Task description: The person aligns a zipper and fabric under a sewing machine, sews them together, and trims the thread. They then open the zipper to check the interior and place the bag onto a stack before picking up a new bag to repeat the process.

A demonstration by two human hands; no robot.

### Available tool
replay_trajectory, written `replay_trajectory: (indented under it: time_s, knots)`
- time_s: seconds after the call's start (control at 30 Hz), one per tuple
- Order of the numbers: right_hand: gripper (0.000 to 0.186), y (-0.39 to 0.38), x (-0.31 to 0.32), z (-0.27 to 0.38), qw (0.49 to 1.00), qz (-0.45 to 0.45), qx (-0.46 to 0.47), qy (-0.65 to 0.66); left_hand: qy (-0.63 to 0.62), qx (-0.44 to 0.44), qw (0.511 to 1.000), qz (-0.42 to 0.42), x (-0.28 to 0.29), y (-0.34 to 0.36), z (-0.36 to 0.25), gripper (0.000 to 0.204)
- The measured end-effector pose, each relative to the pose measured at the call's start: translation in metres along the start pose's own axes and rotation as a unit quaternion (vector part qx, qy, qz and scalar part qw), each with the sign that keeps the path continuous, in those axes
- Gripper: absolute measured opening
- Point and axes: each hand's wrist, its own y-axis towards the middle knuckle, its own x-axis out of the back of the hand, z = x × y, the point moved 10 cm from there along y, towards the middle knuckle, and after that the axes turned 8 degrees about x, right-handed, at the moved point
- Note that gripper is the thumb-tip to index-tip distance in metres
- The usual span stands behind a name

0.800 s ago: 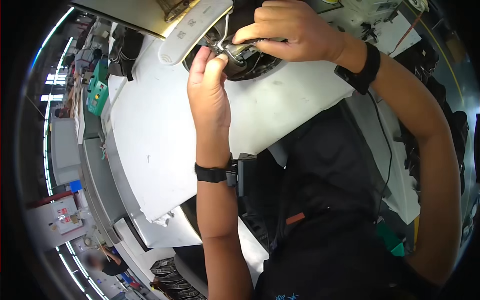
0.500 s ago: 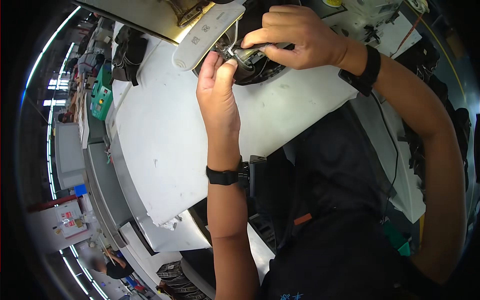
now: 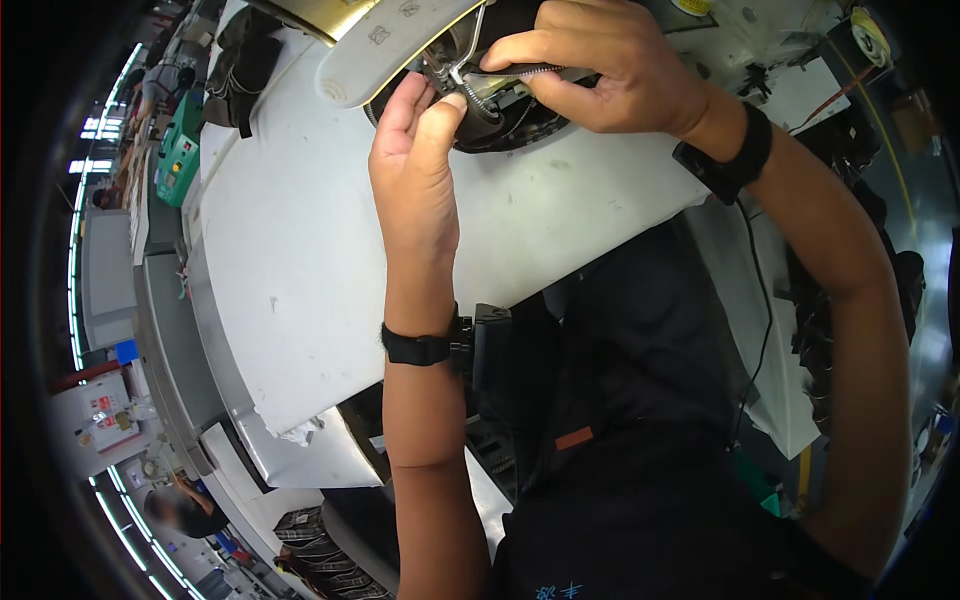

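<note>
At the top of the view a dark zipper with metal teeth curves beside the metal parts under a sewing machine head. My left hand pinches the zipper's near side, its thumb and fingers close together by the machine's needle area. From the right, my right hand grips a stretch of the zipper between thumb and forefinger. The dark piece around the zipper lies on the white table under both hands. The exact needle point is too small to make out.
The white worktable stretches toward me. A black bundle lies at its far left edge, near a green machine box. A yellow-labelled spool or tub stands at the top right. A person sits far off at lower left.
The whole view has shifted, so table and hands sit slightly further left and up. Both hands keep their hold on the zipper by the machine.
</note>
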Motion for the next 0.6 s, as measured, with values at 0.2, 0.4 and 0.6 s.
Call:
replay_trajectory:
  time_s: [0.2,0.4,0.6]
  knots:
    - [0.026,0.0005,0.0009,-0.0023,1.0,0.002,-0.012,0.003,-0.012,-0.003,1.0,-0.015,0.0023,-0.0003,-0.0025,0.064]
    - [0.026,0.003,-0.0003,-0.0003,1.0,0.007,-0.009,-0.014,-0.008,0.01,1.0,0.004,0.0055,0.0014,0.001,0.066]
    - [0.025,0.002,-0.0021,-0.0064,1.0,-0.001,-0.023,-0.002,-0.004,0.006,0.999,0.053,0.0016,0.0009,-0.0014,0.07]
